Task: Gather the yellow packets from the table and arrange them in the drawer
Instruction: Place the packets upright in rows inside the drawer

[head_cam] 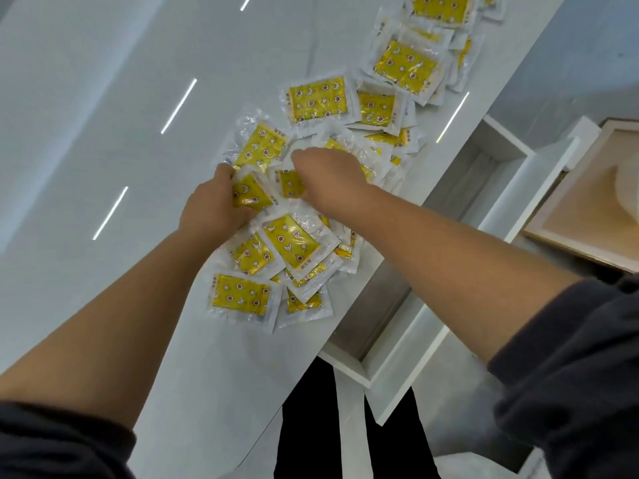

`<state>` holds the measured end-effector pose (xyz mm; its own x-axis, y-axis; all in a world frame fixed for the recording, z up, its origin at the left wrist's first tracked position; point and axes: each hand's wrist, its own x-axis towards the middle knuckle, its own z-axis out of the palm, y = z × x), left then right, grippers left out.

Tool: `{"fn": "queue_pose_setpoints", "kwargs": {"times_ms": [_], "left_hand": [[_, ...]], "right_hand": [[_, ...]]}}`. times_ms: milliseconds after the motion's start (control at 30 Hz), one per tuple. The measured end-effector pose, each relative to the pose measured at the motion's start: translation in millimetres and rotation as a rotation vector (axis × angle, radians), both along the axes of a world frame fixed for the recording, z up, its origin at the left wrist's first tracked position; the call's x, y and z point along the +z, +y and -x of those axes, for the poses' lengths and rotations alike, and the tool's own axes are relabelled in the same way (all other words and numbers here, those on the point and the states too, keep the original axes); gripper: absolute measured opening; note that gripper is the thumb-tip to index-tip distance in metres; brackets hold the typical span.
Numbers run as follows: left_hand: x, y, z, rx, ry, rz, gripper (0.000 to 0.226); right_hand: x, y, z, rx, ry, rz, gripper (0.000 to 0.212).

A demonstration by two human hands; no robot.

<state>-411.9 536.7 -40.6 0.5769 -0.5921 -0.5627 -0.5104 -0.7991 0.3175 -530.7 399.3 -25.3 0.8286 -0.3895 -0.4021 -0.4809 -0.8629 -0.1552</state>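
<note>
Several yellow packets in clear wrappers lie scattered along the white table (103, 133), from a near pile (292, 245) to a far heap (404, 65). My left hand (211, 209) grips one yellow packet (250, 197) at the pile's left side, fingers curled round it. My right hand (328, 178) reaches into the middle of the pile, its fingers bent down on packets; one packet (290, 183) shows just beside its knuckles, and what the fingertips hold is hidden. The open white drawer (408, 340) sits below the table's right edge, with no packets visible in it.
The table's edge runs diagonally from lower left to upper right, with the drawer pulled out beyond it. A light wooden box (581, 209) stands at the far right. Dark trouser legs (311, 426) show below the table edge. The table's left half reflects ceiling lights.
</note>
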Motion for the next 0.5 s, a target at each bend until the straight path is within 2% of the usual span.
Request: {"fn": "queue_pose_setpoints", "kwargs": {"times_ms": [100, 167, 267, 333, 400, 433, 500], "left_hand": [[16.6, 6.0, 4.8, 0.238, 0.125, 0.214, 0.017], [27.3, 7.7, 15.7, 0.461, 0.37, 0.347, 0.008], [34.3, 2.9, 37.4, 0.677, 0.684, 0.426, 0.01], [34.6, -5.8, 49.1, 0.74, 0.697, 0.421, 0.012], [32.6, -14.9, 56.9, 0.77, 0.622, 0.422, 0.007], [31.8, -18.9, 59.8, 0.766, 0.592, 0.423, 0.007], [30.1, -25.6, 63.8, 0.724, 0.57, 0.409, 0.015]], "right_hand": [[8.2, -2.3, 22.0, -0.313, -0.114, -0.187, 0.028], [10.6, -2.1, 33.7, -0.622, -0.201, -0.525, 0.028], [6.6, 4.2, 42.5, -0.961, -0.243, -0.973, 0.035], [6.4, 6.7, 46.0, -1.156, -0.327, -1.287, 0.032], [11.4, 6.8, 50.1, -1.268, -0.4, -1.567, 0.034], [10.9, 5.7, 52.7, -1.264, -0.402, -1.597, 0.038], [6.2, 5.2, 58.5, -1.181, -0.369, -1.457, 0.04]]}}
